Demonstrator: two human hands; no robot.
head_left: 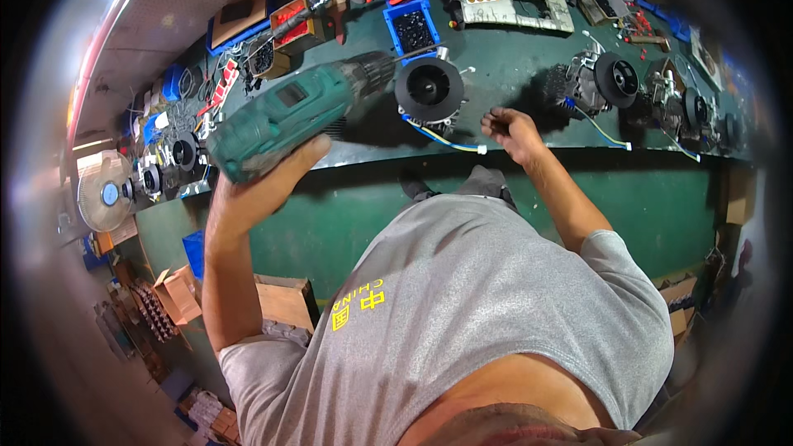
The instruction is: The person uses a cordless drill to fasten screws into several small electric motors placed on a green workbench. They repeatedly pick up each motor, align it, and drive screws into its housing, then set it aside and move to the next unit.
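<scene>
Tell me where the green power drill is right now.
In the head view, the green power drill is gripped in the left hand, raised left of centre over the green workbench, its tip pointing at the round black motor unit.

Single head-mounted fisheye view, looking steeply down the wearer's torso; green workbench (512, 74) spans 10 to 2 o'clock at arm's reach, floor at 7 o'clock, edges curve toward the rim

Your teal hard-plastic power drill (289, 111) looks matt and scuffed; the round black plastic fan motor (429, 89) shines slightly on the smooth, matt dark-green table (512, 49).
</scene>
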